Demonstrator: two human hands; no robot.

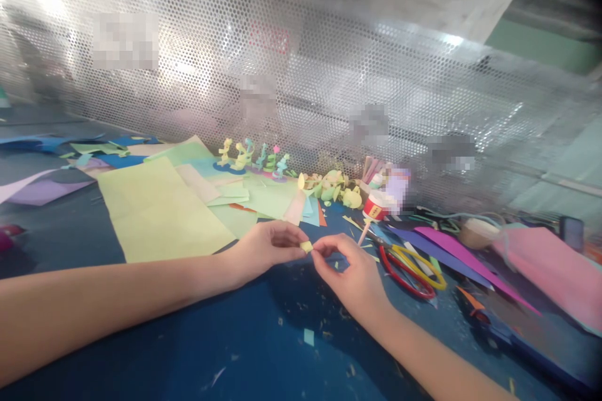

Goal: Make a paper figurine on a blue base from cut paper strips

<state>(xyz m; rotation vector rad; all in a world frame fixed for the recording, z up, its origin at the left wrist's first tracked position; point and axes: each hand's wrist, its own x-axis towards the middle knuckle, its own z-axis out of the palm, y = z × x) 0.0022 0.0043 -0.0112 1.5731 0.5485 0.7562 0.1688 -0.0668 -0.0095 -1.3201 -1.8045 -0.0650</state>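
Observation:
A small piece of yellow paper (pixel 306 246) is pinched between my two hands above the blue table (pixel 226 338). My left hand (pixel 266 244) closes on it from the left with thumb and fingertips. From the right, my right hand (pixel 350 269) has thumb and forefinger pressed together at the paper's edge. Just to the right lie scissors (pixel 414 269) with one red and one yellow handle loop. A large pale yellow-green sheet of paper (pixel 162 216) spreads out behind my left forearm.
Small paper figures (pixel 254 156) stand at the back, beside yellow paper pieces (pixel 333 188) and a red-and-white tub (pixel 375 205). Pink sheets (pixel 555 269) and a blue stapler-like tool (pixel 522 344) lie right. A perforated metal screen (pixel 197 44) borders the table. Scraps (pixel 308 336) dot the front.

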